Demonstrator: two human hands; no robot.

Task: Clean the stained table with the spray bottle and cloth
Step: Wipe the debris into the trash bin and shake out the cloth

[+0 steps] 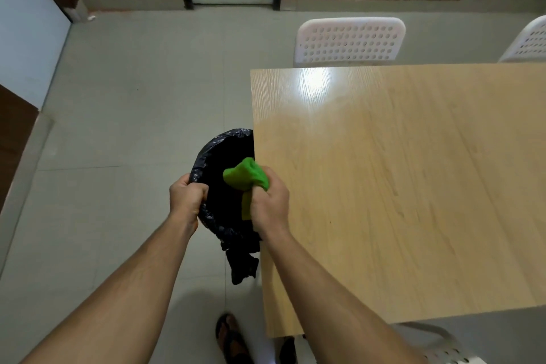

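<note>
Cloth (246,174) bunched in gripping right hand (270,201); left hand (186,196) grips bin liner (206,154).

Wooden table (413,186) looks bare; black-lined bin (218,216) crowds its left edge, chairs (350,41) behind.

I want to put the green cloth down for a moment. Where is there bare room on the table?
The wooden table shows bare from its left edge, beside the right hand gripping the green cloth, to the far edge by the white chairs. It is crowded only off the left edge, where the left hand holds the black-lined bin.
</note>
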